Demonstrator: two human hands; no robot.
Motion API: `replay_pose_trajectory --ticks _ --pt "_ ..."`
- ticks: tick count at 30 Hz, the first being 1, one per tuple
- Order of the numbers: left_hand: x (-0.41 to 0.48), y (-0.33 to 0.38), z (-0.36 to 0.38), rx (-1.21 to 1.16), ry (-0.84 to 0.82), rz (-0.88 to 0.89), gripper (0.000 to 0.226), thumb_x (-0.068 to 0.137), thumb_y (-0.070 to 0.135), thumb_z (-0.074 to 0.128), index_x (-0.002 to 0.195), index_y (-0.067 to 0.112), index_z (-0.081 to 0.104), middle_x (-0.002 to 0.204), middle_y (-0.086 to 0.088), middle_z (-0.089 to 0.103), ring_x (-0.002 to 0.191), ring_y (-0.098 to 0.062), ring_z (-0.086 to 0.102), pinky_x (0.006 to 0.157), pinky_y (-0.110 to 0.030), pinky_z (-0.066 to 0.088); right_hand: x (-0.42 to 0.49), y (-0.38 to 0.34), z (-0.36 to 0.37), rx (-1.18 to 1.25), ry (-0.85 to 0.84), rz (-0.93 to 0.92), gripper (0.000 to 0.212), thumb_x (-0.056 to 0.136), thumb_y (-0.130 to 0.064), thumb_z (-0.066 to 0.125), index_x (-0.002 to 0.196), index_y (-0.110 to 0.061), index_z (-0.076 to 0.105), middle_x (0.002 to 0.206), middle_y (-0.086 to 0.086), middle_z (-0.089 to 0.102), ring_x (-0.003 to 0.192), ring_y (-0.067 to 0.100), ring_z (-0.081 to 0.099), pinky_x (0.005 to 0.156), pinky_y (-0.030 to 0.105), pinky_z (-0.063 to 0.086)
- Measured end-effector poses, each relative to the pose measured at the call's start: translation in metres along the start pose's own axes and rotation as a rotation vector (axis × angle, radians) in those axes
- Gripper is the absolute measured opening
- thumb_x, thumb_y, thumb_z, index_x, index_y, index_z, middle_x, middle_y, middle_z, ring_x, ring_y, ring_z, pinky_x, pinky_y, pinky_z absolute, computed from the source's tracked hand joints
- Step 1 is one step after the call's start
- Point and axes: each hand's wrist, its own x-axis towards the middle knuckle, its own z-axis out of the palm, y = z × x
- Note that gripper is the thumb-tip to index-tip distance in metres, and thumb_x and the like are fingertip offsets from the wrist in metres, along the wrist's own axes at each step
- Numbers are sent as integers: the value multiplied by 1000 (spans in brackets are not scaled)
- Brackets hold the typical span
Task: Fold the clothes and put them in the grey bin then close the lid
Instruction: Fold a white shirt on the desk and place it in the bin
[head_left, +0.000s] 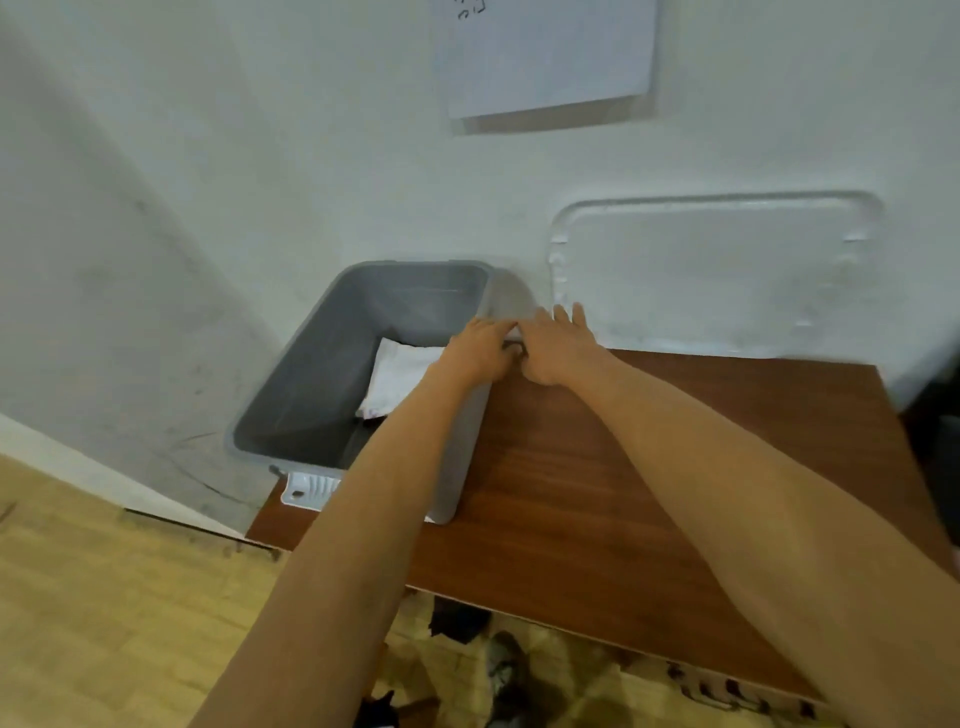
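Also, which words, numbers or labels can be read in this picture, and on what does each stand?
On the paper sheet: handwritten marks at its top edge, cut off by the frame, unreadable.
On the white cloth in the grey bin: small purplish mark at one corner, too blurred to read.
No other text shows.

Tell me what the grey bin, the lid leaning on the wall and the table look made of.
Grey bin: plastic, matte by the look; smooth moulded sides, rounded rim.
Lid: translucent plastic, probably; the wall shows through, with moulded ridges.
Table: wood or wood-look laminate, slight sheen; reddish-brown grain, which one is unclear.
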Motion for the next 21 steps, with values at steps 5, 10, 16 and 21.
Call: replay_pose_trajectory --ticks 5,10,16,21 --pt "-11 79 25 -23 -91 71 51 98 42 46 147 27 52 141 -9 61 127 -30 56 103 -53 49 -53 61 10 -29 -41 110 63 101 -38 45 159 -19 28 166 15 21 154 41 12 124 61 -1" --pt "2 125 33 -13 -116 95 63 95 49 41 154 29 42 150 -8 53 138 -31 47 109 -53 43 -72 101 12 26 -35 199 63 102 -37 46 159 -19 27 165 15 23 154 40 13 124 61 -1" --pt "35 134 27 141 -105 151 61 104 43 48 160 27 31 161 -5 39 151 -29 27 117 -52 32 -59 116 4 43 -7 252 64 104 -43 44 160 -18 27 166 15 22 155 40 11 124 61 -1" --pt "72 114 14 204 -143 192 63 103 47 47 160 25 31 158 -8 42 149 -32 29 117 -56 32 -36 111 -13 22 -19 305 68 102 -46 48 160 -18 26 166 15 20 155 40 9 124 60 -2"
